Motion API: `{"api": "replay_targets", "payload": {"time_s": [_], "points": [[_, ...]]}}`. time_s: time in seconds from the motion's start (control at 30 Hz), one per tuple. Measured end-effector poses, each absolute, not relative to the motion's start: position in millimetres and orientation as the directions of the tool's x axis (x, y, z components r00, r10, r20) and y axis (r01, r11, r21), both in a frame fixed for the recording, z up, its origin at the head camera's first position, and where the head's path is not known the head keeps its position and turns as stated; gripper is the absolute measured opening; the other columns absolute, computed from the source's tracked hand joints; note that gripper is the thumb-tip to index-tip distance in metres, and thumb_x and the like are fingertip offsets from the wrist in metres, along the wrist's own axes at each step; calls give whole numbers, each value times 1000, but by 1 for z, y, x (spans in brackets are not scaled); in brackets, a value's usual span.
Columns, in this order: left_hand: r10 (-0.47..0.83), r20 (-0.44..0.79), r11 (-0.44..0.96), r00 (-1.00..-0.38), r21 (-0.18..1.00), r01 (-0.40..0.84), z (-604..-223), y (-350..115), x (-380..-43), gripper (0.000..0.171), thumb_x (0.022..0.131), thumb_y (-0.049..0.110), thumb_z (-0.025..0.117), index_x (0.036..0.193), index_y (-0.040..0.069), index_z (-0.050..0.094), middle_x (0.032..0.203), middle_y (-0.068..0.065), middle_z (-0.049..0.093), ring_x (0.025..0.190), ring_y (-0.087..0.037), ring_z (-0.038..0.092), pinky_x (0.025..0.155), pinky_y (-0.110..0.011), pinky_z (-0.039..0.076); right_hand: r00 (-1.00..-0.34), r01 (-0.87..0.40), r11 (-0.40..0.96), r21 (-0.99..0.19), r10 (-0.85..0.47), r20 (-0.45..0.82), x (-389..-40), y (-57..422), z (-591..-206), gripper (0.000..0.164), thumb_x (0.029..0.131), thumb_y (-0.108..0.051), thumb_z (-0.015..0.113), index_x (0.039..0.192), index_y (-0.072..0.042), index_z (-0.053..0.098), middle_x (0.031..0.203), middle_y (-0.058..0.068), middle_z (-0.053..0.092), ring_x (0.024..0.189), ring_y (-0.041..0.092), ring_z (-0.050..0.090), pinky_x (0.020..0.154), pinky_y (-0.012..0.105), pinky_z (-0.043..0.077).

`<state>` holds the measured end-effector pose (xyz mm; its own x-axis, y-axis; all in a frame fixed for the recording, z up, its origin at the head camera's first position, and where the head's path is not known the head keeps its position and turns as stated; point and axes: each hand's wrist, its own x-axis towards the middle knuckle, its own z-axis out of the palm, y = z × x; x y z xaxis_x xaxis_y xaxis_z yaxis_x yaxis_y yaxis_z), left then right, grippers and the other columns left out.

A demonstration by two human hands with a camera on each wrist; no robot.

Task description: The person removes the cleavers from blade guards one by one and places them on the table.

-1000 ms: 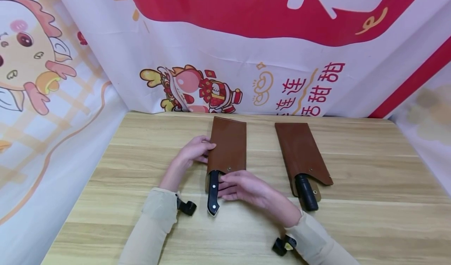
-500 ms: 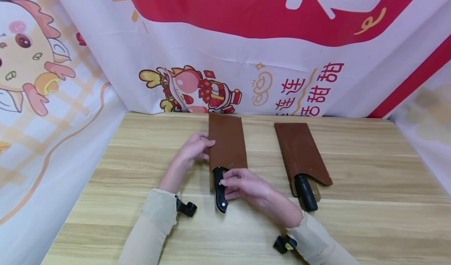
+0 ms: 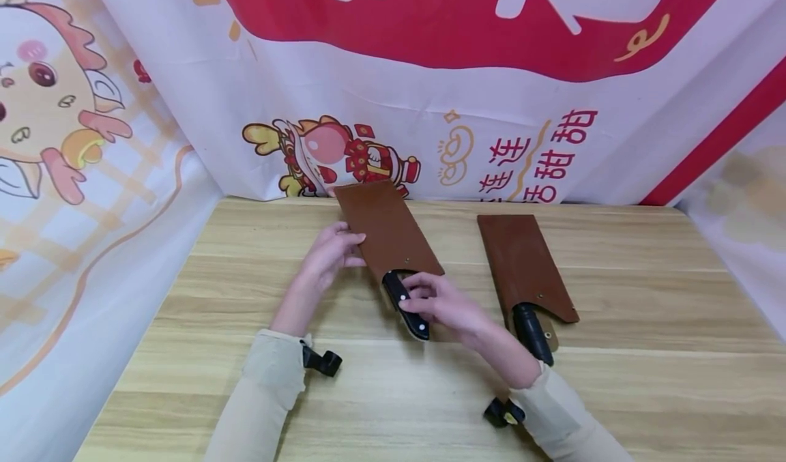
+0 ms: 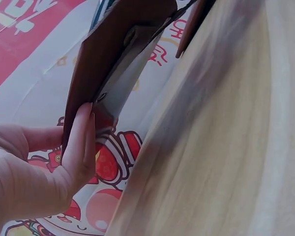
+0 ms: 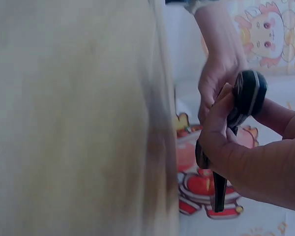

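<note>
A knife (image 3: 417,325) with a black riveted handle sits in a brown leather sheath (image 3: 383,223), its blade hidden inside. My left hand (image 3: 325,257) pinches the sheath's left edge, thumb on the front and fingers behind. In the left wrist view, the sheath (image 4: 88,64) is tilted up off the wooden table. My right hand (image 3: 445,305) holds the knife's handle between thumb and fingers. The right wrist view shows the handle's butt (image 5: 250,93) sticking out past those fingers.
To the right, a second brown sheath (image 3: 522,257) lies on the wooden table (image 3: 651,380); a black ridged handle (image 3: 531,332) sticks out of its open end. A printed cloth (image 3: 368,80) hangs along the table's back edge.
Both hands have raised the sheathed knife off the table and turned it, its handle end swinging right and its far end left. The right hand has taken hold of the handle.
</note>
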<state>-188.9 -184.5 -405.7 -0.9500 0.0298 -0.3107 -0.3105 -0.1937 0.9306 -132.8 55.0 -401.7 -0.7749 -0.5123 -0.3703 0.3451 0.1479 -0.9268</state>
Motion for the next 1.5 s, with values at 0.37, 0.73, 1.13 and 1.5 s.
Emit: {"api": "replay_targets", "payload": {"time_s": [0.37, 0.73, 1.13, 1.5], "points": [[7, -333, -413, -943, 858, -305, -400, -184, -188, 27, 99, -7, 57, 124, 3, 51, 99, -7, 62, 84, -18, 66, 82, -35, 62, -877, 232, 181, -956, -386, -286, -151, 90, -383, 37, 101, -13, 66, 135, 2, 60, 116, 10, 65, 104, 19, 61, 91, 31, 46], [-57, -337, -648, -940, 729, -222, -391, -169, -182, 32, 101, -12, 53, 127, 6, 47, 109, -10, 60, 90, -19, 70, 87, -37, 61, -959, 259, -155, -953, -157, -235, -163, 98, -383, 30, 102, -5, 63, 126, 12, 57, 107, 6, 68, 89, 12, 70, 83, 27, 59], [-189, -349, -804, -918, 592, -59, -387, -138, -172, 37, 98, -16, 54, 122, 10, 46, 100, -9, 61, 81, -19, 72, 86, -38, 61, -934, 341, -592, -730, -125, -335, -170, 110, -383, 18, 108, -14, 56, 121, -2, 58, 104, 10, 73, 102, 21, 71, 101, 33, 53], [-264, -376, -838, -888, 545, 19, -394, -109, -159, 58, 95, -18, 56, 145, 1, 33, 113, -16, 54, 78, -20, 69, 87, -37, 60, -881, 412, -726, -551, -162, -444, -176, 116, -384, 34, 106, -15, 59, 136, -3, 50, 122, 15, 60, 117, 21, 62, 108, 29, 47]]}}
